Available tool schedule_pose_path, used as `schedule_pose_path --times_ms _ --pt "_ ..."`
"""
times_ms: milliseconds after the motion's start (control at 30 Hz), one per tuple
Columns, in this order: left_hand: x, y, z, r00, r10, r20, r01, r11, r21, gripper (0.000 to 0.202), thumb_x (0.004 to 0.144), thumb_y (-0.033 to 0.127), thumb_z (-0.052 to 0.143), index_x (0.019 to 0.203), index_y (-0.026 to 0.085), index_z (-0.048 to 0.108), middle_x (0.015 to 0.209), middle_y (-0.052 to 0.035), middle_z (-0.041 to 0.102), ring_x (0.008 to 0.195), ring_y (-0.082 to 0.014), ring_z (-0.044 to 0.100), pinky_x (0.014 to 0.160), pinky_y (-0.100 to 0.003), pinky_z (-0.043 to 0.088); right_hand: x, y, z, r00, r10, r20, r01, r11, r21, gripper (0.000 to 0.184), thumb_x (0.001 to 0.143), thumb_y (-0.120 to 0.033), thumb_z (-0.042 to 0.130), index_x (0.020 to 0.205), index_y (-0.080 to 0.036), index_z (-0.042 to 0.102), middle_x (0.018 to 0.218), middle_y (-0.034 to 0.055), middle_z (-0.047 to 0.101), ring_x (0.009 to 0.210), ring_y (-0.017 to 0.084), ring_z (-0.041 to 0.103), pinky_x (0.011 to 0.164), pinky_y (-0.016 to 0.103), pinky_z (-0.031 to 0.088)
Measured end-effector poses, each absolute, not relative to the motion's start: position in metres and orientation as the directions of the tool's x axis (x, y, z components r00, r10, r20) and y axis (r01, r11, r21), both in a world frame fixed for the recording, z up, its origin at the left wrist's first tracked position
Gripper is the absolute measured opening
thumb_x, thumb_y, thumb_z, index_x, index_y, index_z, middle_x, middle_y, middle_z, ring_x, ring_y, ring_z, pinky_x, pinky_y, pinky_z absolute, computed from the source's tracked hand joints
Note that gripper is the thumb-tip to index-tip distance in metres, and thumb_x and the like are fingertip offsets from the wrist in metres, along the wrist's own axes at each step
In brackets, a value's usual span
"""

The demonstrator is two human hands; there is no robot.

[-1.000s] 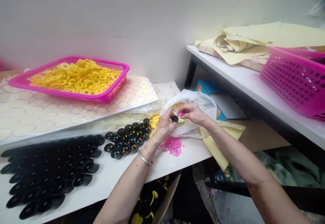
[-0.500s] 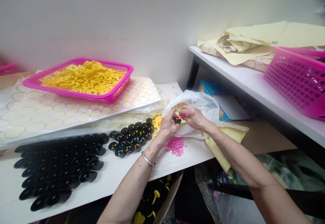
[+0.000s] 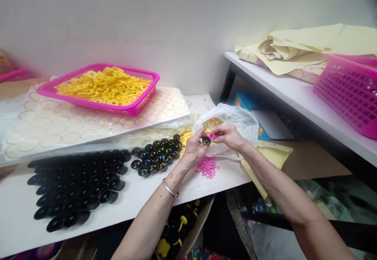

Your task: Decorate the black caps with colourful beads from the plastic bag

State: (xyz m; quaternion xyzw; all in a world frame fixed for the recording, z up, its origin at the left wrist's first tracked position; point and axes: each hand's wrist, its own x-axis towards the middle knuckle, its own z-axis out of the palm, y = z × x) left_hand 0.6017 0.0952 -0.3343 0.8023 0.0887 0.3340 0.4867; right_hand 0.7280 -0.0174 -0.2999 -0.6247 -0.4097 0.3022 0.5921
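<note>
My left hand [image 3: 193,148] pinches a small black cup [image 3: 206,141] with coloured beads inside. Close against it, my right hand [image 3: 229,136] is closed on a small pink piece [image 3: 213,136] held at the cup's mouth. Both hands hover over a white plastic bag [image 3: 235,120] that holds multicoloured beads [image 3: 212,121]. A small heap of pink discs [image 3: 207,167] lies on the white table [image 3: 141,197] just below my hands. To the left stands a cluster of filled black cups [image 3: 157,157], and further left lie rows of black cups [image 3: 79,185].
A pink basket of yellow rings [image 3: 103,87] rests on sheets of round stickers [image 3: 73,120] at the back left. A higher white shelf [image 3: 297,99] on the right carries yellow backing paper [image 3: 297,50] and another pink basket [image 3: 350,91]. A cardboard box [image 3: 179,228] sits under the table.
The view has shifted slightly, so everything sits further right in the frame. My hands stay together over the bag, and the pink piece has come closer to the cup's mouth.
</note>
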Motion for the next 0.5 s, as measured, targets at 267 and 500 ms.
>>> schedule_pose_path --times_ms 267,500 --pt "0.570 0.088 -0.332 0.756 0.422 0.500 -0.112 -0.669 0.735 0.044 0.066 0.007 0.053 0.109 0.018 0.057 0.081 0.0001 0.063 0.070 -0.0111 0.056 0.065 -0.022 0.043 0.723 -0.018 -0.295 0.453 0.859 0.239 0.406 0.039 -0.913 0.013 0.065 -0.026 0.068 0.075 -0.017 0.068 0.073 0.0015 0.063 0.071 0.017 0.056 0.068 0.031 0.045" --pt "0.453 0.079 -0.362 0.499 0.772 0.393 0.321 -0.586 0.744 0.035 0.067 0.013 0.055 0.100 0.019 0.060 0.083 -0.0001 0.064 0.074 -0.0133 0.059 0.065 -0.024 0.044 0.738 -0.022 -0.294 0.432 0.844 0.318 0.898 -0.434 -0.068 0.022 0.073 -0.002 0.046 0.072 -0.014 0.065 0.084 0.0124 0.063 0.091 0.027 0.053 0.077 0.039 0.038"
